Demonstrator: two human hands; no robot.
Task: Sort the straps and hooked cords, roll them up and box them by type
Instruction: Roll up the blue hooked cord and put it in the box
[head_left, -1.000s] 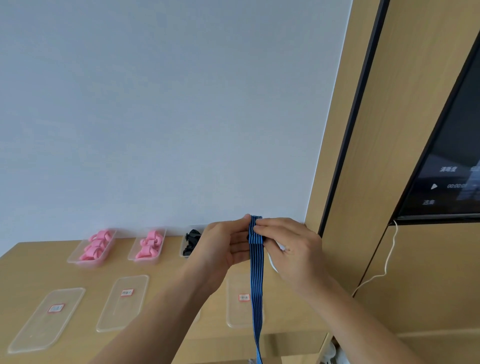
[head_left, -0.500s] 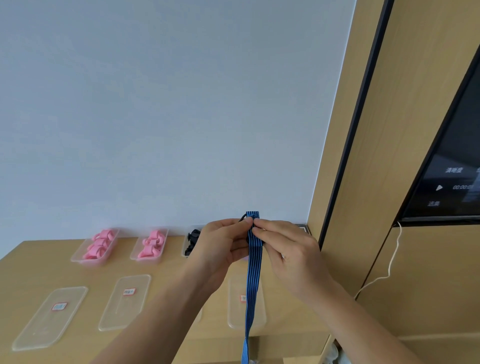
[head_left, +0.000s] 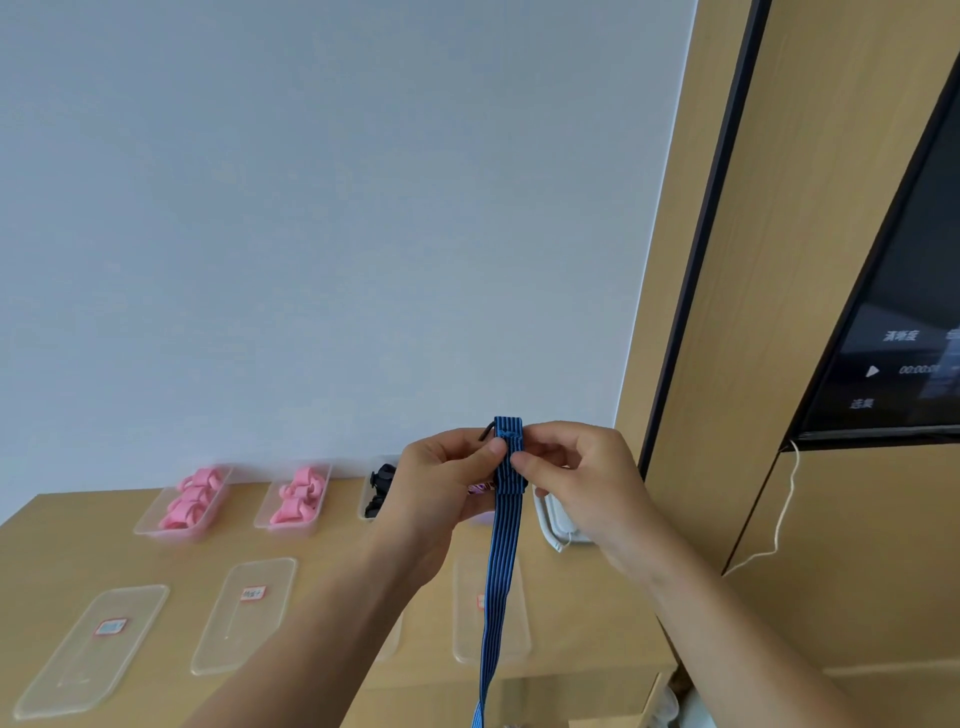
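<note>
Both hands pinch the folded top of the blue striped strap (head_left: 506, 467) above the wooden table (head_left: 332, 545): left hand (head_left: 441, 478) beside it, right hand (head_left: 576, 483) opposite. The strap's tail hangs down past the table's front edge.

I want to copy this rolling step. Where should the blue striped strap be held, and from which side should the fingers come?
Hold the blue striped strap at its folded top end, where the roll is starting. Bring the fingers in from both sides, as the left hand and right hand do here, pinching the flat faces. The band is flat and its long tail hangs straight down, so gripping the top probably keeps the roll tight.
</note>
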